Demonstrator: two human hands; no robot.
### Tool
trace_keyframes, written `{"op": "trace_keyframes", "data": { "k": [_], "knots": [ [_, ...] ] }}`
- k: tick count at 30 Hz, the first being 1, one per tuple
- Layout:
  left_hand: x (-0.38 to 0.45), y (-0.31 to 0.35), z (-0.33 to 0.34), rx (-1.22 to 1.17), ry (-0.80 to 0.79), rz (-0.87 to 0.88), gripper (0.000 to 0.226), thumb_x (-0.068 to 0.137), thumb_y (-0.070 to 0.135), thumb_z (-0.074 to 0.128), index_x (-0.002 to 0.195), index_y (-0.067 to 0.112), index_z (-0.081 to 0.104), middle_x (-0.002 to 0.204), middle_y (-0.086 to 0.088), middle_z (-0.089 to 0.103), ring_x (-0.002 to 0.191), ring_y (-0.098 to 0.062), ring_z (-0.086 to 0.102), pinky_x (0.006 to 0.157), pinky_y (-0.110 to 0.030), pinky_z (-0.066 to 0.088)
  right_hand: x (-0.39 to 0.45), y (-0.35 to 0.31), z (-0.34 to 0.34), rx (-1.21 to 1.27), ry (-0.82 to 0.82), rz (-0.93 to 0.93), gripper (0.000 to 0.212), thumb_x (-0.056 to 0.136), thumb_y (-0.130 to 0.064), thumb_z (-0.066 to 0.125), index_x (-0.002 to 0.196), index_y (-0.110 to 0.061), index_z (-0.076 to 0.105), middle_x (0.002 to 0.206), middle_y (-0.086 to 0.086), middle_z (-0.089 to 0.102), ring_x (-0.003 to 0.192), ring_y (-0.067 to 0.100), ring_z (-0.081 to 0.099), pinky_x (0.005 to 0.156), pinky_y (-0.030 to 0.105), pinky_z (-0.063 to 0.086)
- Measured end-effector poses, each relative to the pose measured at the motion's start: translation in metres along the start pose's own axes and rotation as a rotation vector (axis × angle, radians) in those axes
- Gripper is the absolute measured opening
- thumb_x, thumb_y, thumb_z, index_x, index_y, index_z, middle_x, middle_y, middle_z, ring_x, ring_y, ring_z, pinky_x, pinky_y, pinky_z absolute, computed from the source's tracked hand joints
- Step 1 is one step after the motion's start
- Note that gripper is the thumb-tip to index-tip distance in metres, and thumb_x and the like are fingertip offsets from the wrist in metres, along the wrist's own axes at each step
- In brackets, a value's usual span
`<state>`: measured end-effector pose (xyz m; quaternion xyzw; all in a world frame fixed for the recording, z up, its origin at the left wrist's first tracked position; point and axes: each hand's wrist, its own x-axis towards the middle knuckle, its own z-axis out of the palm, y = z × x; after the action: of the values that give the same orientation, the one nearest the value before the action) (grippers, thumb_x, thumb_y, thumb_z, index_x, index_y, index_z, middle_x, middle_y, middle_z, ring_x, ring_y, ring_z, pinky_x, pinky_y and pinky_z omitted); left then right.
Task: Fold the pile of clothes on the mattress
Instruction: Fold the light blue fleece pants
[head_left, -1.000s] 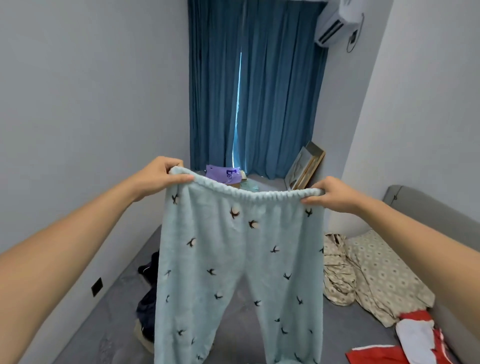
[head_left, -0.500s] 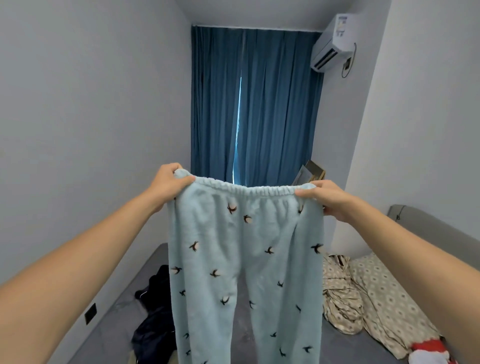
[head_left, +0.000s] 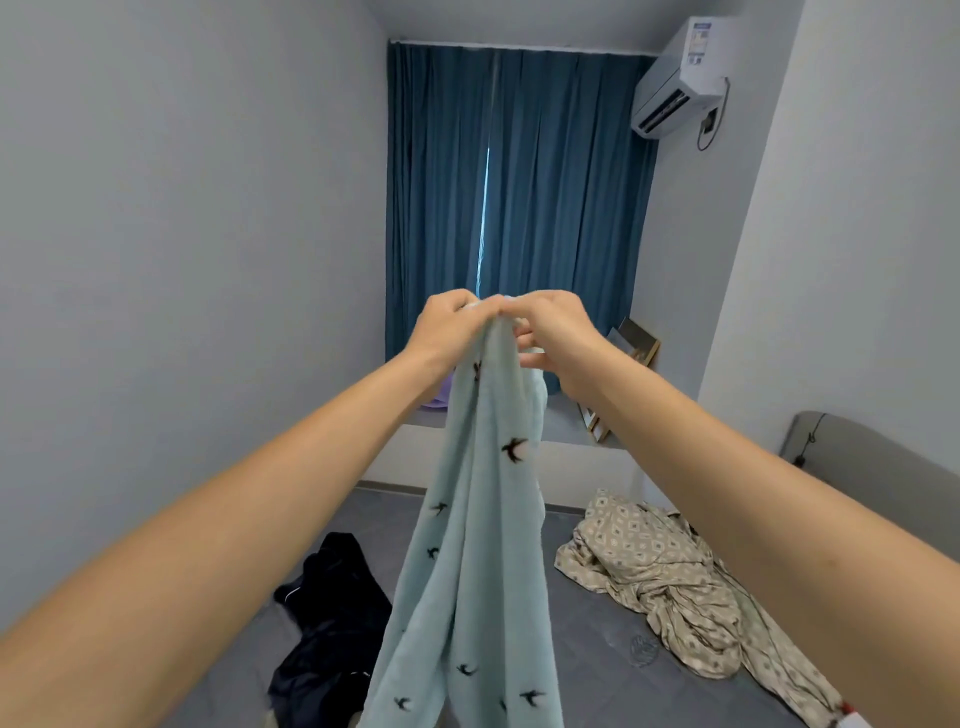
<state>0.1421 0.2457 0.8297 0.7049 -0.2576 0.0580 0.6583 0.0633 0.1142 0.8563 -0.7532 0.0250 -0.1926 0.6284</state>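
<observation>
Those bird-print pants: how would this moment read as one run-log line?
step: halving lengthwise | light blue pants: hanging, waistband ends together | left hand: gripping | right hand: gripping

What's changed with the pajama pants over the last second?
Both hands came together: the left hand and right hand now meet, folding the light blue pajama pants in half lengthwise. Both keep gripping the waistband. The black garment and patterned garment stayed on the mattress.

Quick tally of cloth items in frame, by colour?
Light blue: 1, bird-print trousers, held up by left hand and right hand
Dark: 1, dark garment on the mattress
Beige patterned: 1, beige garment
Total: 3
</observation>
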Motion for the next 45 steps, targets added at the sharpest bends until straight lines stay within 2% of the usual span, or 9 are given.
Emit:
{"op": "trace_keyframes", "data": {
  "k": [5,9,12,14,22,28,35,42,45],
  "knots": [
    [-0.001,-0.014,-0.015,0.008,-0.065,0.099,0.052,0.069,0.053,0.091,0.088,0.016,0.059,0.085,-0.003,0.062,0.080,-0.016,0.059,0.075,-0.037,0.050,0.005,-0.002,-0.011,-0.023,-0.192,0.033,0.029,0.102,-0.025,0.056,0.113,-0.007,0.076,0.097,0.009,0.080,0.093,0.020,0.077,0.093,0.042,0.061],
    [-0.003,-0.014,-0.015,0.033,-0.106,0.113,0.047,0.074,0.033,0.094,0.095,0.004,0.063,0.091,-0.014,0.072,0.084,-0.017,0.069,0.079,-0.038,0.057,0.010,0.012,-0.021,-0.242,-0.170,-0.162,0.018,0.091,-0.017,0.070,0.106,-0.020,0.079,0.102,0.004,0.077,0.090,0.011,0.071,0.085,0.032,0.058],
    [-0.002,-0.010,-0.022,0.007,-0.164,0.117,0.045,0.077,0.026,0.093,0.102,0.002,0.063,0.101,-0.021,0.072,0.093,-0.023,0.073,0.085,-0.041,0.059,0.018,0.033,-0.031,-0.488,-0.050,-0.309,0.034,0.085,-0.025,0.078,0.116,-0.032,0.067,0.115,0.000,0.059,0.101,0.010,0.057,0.079,0.024,0.046],
    [-0.001,-0.006,-0.028,0.023,-0.200,0.139,0.036,0.079,0.022,0.091,0.099,0.007,0.065,0.098,-0.014,0.074,0.094,-0.022,0.073,0.086,-0.038,0.060,0.021,0.042,-0.038,-0.581,-0.147,-0.309,0.037,0.082,-0.030,0.082,0.115,-0.033,0.066,0.124,-0.004,0.051,0.118,0.013,0.051,0.087,0.026,0.043],
    [0.003,0.002,-0.053,0.029,-0.293,0.143,0.027,0.087,0.007,0.082,0.106,0.005,0.064,0.099,-0.011,0.072,0.090,-0.014,0.070,0.077,-0.025,0.056,0.037,0.050,-0.052,-0.939,-0.295,-0.290,0.047,0.060,-0.063,0.085,0.085,-0.026,0.073,0.114,-0.010,0.048,0.111,0.012,0.045,0.094,0.037,0.048],
    [0.010,-0.001,-0.070,0.110,-0.178,0.187,0.025,0.089,0.015,0.081,0.107,0.006,0.065,0.098,-0.006,0.070,0.088,-0.011,0.066,0.077,-0.022,0.054,0.048,0.012,-0.065,-0.840,-0.214,-0.310,0.054,0.061,-0.055,0.086,0.090,-0.010,0.076,0.100,0.020,0.071,0.082,0.025,0.068,0.071,0.040,0.051],
    [0.022,0.000,-0.077,0.190,-0.132,0.237,0.024,0.097,0.027,0.074,0.105,0.010,0.059,0.095,-0.003,0.064,0.086,-0.012,0.060,0.078,-0.031,0.051,0.039,0.002,-0.061,-0.640,-0.136,-0.339,0.035,0.076,-0.010,0.084,0.093,0.003,0.057,0.081,0.001,0.056,0.072,0.013,0.052,0.065,0.035,0.043],
    [0.013,0.000,-0.070,0.216,-0.146,0.255,0.029,0.103,0.029,0.064,0.109,0.003,0.053,0.095,-0.006,0.059,0.083,-0.013,0.055,0.070,-0.025,0.049,0.025,-0.003,-0.076,-0.529,-0.281,-0.270,0.030,0.085,-0.017,0.082,0.099,-0.009,0.056,0.093,-0.001,0.060,0.083,0.013,0.058,0.074,0.034,0.048],
    [0.008,0.003,-0.064,0.204,-0.111,0.283,0.029,0.104,0.031,0.062,0.108,0.004,0.053,0.089,-0.001,0.058,0.077,-0.008,0.054,0.065,-0.019,0.047,0.022,-0.007,-0.079,-0.520,-0.168,-0.368,0.030,0.084,-0.012,0.081,0.099,-0.011,0.056,0.091,-0.002,0.057,0.078,0.009,0.055,0.069,0.028,0.047]
  ]
}}
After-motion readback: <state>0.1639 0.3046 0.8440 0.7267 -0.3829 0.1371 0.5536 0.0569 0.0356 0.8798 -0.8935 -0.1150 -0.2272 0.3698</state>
